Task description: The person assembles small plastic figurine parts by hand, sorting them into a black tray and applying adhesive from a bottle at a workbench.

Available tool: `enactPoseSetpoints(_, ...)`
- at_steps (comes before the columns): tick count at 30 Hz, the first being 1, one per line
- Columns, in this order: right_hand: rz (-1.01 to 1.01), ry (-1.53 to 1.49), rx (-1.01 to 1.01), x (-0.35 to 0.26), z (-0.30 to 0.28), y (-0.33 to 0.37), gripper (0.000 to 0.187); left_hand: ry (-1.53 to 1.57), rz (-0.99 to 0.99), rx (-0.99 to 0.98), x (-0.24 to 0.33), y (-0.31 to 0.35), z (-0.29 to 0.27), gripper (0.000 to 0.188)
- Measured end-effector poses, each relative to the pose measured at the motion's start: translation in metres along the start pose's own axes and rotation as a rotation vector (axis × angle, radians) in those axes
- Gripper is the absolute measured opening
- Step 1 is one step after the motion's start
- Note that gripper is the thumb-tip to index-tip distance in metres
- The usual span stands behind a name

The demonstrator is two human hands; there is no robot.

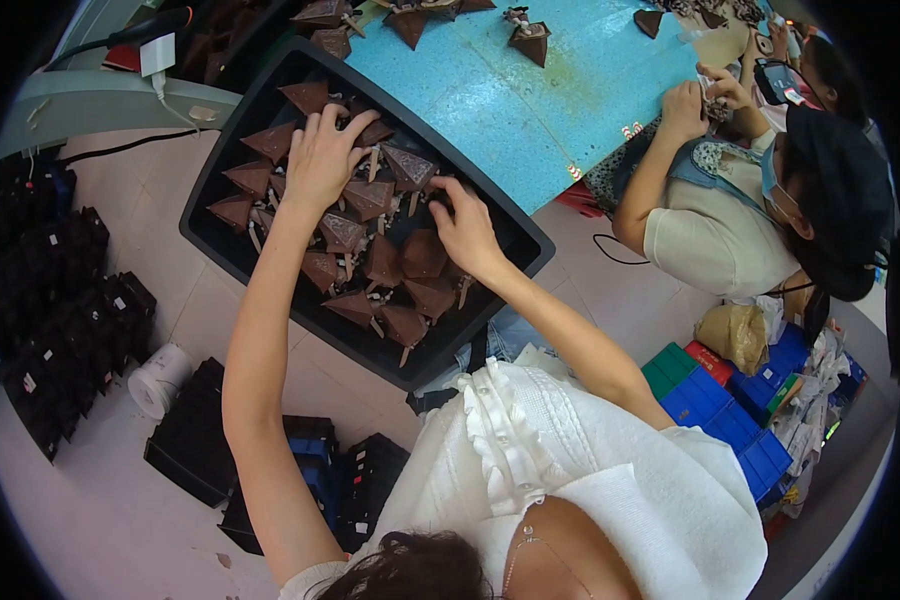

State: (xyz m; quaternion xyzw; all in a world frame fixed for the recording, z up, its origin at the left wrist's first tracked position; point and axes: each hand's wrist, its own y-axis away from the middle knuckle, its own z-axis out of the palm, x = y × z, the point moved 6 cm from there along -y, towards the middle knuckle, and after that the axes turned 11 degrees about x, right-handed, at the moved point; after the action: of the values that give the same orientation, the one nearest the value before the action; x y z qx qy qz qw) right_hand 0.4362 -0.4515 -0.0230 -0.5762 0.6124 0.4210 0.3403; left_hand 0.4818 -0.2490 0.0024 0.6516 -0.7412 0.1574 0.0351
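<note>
A black plastic tray [370,352] holds several brown pyramid-shaped pieces [343,232] with small wooden sticks and whitish bits at their bases. Over its far left part, my left hand [318,160] reaches down with fingers spread, the fingertips beside a brown piece [374,132]. My right hand [466,232] is at the tray's right side, thumb and forefinger apart in a curve. Its fingertips come close to a pale-dusted brown pyramid [410,168]; whether they touch it I cannot tell. Neither hand visibly grips a piece.
A blue worktable [570,90] with more brown pyramids [530,43] adjoins the tray. At the right a co-worker [730,210] handles a small piece. Black bins [60,330], a white bucket [160,380] and blue crates [715,410] stand on the floor. A white charger [157,55] hangs at the upper left.
</note>
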Motion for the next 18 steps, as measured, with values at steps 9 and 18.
enactPoseSetpoints(9,-0.638,0.525,0.676,-0.018,-0.099,-0.195,0.054,-0.152,-0.143,0.091,0.004,0.022,0.0,0.054)
enactPoseSetpoints(18,0.109,-0.104,-0.24,-0.056,-0.071,-0.133,0.046,0.275,-0.017,0.361,0.115,-0.011,-0.079,0.079)
